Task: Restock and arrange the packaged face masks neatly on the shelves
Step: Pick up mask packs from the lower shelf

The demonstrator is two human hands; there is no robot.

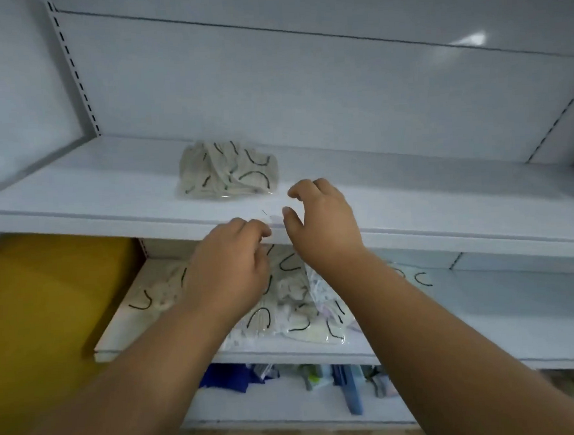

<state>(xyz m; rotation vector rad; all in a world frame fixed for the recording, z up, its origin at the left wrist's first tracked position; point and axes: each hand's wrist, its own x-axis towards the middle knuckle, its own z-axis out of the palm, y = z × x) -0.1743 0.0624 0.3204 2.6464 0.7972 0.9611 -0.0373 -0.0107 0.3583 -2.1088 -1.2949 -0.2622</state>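
Lower centre of the frame: a loose pile of clear crinkled plastic packs of pale face masks with black ear loops (pixel 294 304) lies on the white metal middle shelf (pixel 486 309), partly behind the left hand (pixel 230 271), whose fingers are curled at the shelf lip above; whether they pinch anything cannot be told. The right hand (pixel 322 220) hovers half open, holding nothing. At frame centre one glossy, slippery mask pack (pixel 228 169) sits near the front edge of the smooth white upper shelf (pixel 92 182), so a careless brush could probably slide it off.

Lower-shelf mask packs (pixel 294 304): partly hidden behind both forearms.
Yellow object (pixel 48 299): blurred, cut by left edge.
Bottom-shelf goods (pixel 322 380): unidentifiable.
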